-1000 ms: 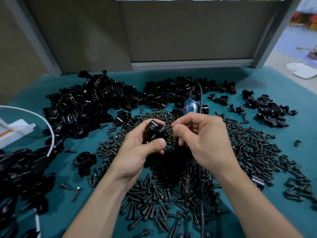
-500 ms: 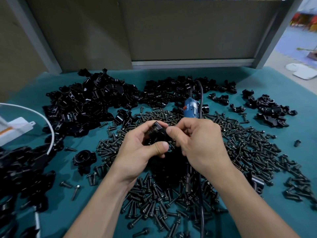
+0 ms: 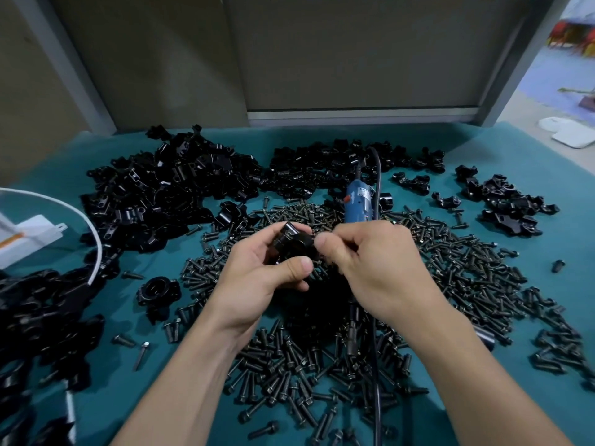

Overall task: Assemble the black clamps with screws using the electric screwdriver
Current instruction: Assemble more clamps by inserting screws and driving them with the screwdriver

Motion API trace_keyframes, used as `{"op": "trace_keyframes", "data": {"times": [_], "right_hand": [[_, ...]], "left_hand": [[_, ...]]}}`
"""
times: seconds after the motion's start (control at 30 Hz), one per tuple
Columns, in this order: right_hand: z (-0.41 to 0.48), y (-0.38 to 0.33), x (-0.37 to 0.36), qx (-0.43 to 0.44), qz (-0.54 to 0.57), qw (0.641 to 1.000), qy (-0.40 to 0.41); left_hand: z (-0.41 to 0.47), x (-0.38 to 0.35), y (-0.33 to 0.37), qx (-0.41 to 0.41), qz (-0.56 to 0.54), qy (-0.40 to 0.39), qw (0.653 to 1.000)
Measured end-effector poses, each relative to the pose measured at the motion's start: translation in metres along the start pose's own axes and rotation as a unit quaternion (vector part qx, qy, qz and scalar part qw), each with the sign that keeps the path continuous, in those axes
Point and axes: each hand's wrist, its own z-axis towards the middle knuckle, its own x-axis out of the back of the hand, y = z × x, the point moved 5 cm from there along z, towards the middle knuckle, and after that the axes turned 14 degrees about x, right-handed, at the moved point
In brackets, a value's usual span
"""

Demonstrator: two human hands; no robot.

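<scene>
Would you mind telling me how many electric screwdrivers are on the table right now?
1. The blue electric screwdriver lies on the screw pile, just beyond the right hand, which covers its lower part. Another could be hidden under the clamp heaps, but none shows.

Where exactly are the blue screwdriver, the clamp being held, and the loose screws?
blue screwdriver [image 3: 359, 206]: head view, on its blue body.
held clamp [image 3: 291, 244]: head view, on its exposed black face.
loose screws [image 3: 450, 268]: head view, on the right part of the heap.
</scene>
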Motion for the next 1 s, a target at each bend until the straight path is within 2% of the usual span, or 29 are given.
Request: {"op": "trace_keyframes", "data": {"times": [0.13, 0.27, 0.43, 0.63, 0.8, 0.9, 1.0], "right_hand": [[0.001, -0.008, 0.006, 0.035, 0.063, 0.997, 0.030], [0.001, -0.006, 0.000, 0.014, 0.041, 0.999, 0.030], [0.002, -0.004, -0.012, -0.030, 0.030, 0.999, -0.013], [0.002, 0.002, 0.001, -0.008, 0.080, 0.995, -0.050], [0.001, 0.004, 0.002, -0.017, 0.039, 0.999, -0.018], [0.000, -0.001, 0.001, 0.006, 0.013, 1.000, -0.001], [0.000, -0.005, -0.006, 0.015, -0.007, 1.000, -0.019]], "left_hand": [[0.000, 0.002, 0.003, -0.004, -0.004, 0.002, 1.000], [0.000, -0.002, 0.000, -0.008, 0.006, -0.016, 1.000], [-0.002, -0.001, -0.003, -0.018, 0.023, -0.003, 1.000], [0.006, 0.001, -0.007, 0.013, 0.028, 0.036, 0.999], [0.006, -0.003, -0.002, -0.008, 0.021, -0.005, 1.000], [0.004, -0.001, 0.000, -0.024, 0.015, 0.008, 1.000], [0.001, 0.001, 0.001, -0.030, 0.019, 0.027, 0.999]]}}
